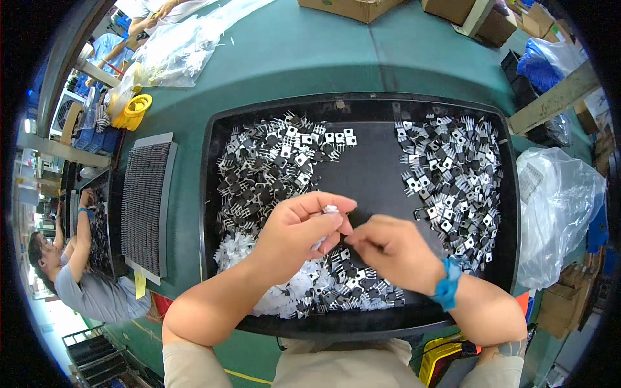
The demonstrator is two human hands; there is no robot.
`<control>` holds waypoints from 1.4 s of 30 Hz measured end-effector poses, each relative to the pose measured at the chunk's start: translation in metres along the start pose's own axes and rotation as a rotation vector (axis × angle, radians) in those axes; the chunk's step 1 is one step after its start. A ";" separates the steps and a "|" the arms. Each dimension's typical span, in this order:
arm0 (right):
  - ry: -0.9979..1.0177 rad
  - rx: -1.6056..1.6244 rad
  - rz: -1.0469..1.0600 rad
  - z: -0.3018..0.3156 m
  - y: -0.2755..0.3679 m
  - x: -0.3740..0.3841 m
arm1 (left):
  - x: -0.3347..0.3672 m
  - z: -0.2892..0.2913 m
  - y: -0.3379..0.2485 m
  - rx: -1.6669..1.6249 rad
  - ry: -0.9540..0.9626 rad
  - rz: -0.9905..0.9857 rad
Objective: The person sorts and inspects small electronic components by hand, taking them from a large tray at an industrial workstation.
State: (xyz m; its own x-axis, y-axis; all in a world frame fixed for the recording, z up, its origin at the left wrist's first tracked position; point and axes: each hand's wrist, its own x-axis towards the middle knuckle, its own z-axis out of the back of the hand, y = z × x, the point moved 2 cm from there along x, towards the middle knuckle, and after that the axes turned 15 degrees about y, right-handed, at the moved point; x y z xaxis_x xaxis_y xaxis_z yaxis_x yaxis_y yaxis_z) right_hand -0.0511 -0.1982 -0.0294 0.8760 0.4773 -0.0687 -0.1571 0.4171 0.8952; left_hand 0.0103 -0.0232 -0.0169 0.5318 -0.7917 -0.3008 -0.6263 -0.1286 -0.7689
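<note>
My left hand point(299, 227) is curled over the middle of a black tray point(284, 105), its fingers closed around small white pieces point(331, 209). Close beside its fingertips, my right hand point(396, 251) is pinched; whatever its fingers hold is hidden. A blue band point(447, 284) circles my right wrist. Black three-legged transistors with metal tabs lie in a left heap point(262, 174) and a right heap point(462, 194). More transistors point(362, 284) lie below my hands. Loose white pieces point(281, 299) are piled at the tray's near left, partly behind my left forearm.
Left of the tray stands a rack point(147, 207) packed with rows of dark parts. Clear plastic bags lie at the right point(557, 213) and far left point(174, 58). Cardboard boxes point(356, 8) sit at the back. A person in grey point(97, 291) works at another tray on the left.
</note>
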 end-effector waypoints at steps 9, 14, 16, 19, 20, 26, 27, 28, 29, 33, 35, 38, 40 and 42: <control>0.283 -0.326 -0.182 -0.028 -0.004 0.002 | -0.001 0.001 0.001 -0.189 0.083 -0.011; 0.217 -0.036 -0.085 -0.006 0.006 -0.001 | -0.001 0.001 0.003 -0.094 0.099 -0.033; 0.202 -0.005 -0.125 0.003 0.012 -0.003 | -0.001 0.000 0.001 -0.092 0.078 -0.032; -0.039 0.152 -0.248 0.017 0.017 -0.006 | 0.000 -0.001 0.002 -0.077 0.028 -0.052; -0.037 0.155 -0.245 0.017 0.016 -0.006 | 0.000 0.000 0.002 -0.066 0.000 -0.074; -0.217 0.449 -0.193 0.015 0.029 -0.014 | 0.004 -0.001 0.004 -0.049 -0.034 -0.015; -0.247 0.434 -0.140 0.013 0.030 -0.013 | 0.004 -0.003 0.004 -0.047 -0.032 -0.011; -0.251 0.436 -0.141 0.011 0.028 -0.013 | 0.003 -0.004 0.003 -0.046 -0.039 0.016; -0.239 0.473 -0.171 0.010 0.026 -0.012 | 0.003 -0.005 0.004 -0.046 -0.046 0.043; -0.213 0.496 -0.217 0.006 0.021 -0.013 | 0.002 -0.004 0.006 -0.055 -0.010 0.020; -0.235 0.493 -0.209 0.004 0.021 -0.013 | 0.002 -0.004 0.005 -0.036 0.020 0.037; -0.255 0.501 -0.209 0.004 0.021 -0.013 | 0.002 -0.005 0.005 -0.026 0.008 0.048; -0.253 0.514 -0.216 0.003 0.022 -0.012 | 0.001 -0.004 0.005 -0.027 0.016 0.040; -0.266 0.519 -0.233 0.003 0.022 -0.012 | 0.001 -0.004 0.005 -0.027 0.026 0.032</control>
State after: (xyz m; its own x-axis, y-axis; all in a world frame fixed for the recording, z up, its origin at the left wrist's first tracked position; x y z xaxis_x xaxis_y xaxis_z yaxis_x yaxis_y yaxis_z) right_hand -0.0633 -0.1972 -0.0074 0.9544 0.1826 -0.2360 0.2353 0.0258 0.9716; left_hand 0.0053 -0.0271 -0.0185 0.4965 -0.8109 -0.3096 -0.6579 -0.1189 -0.7436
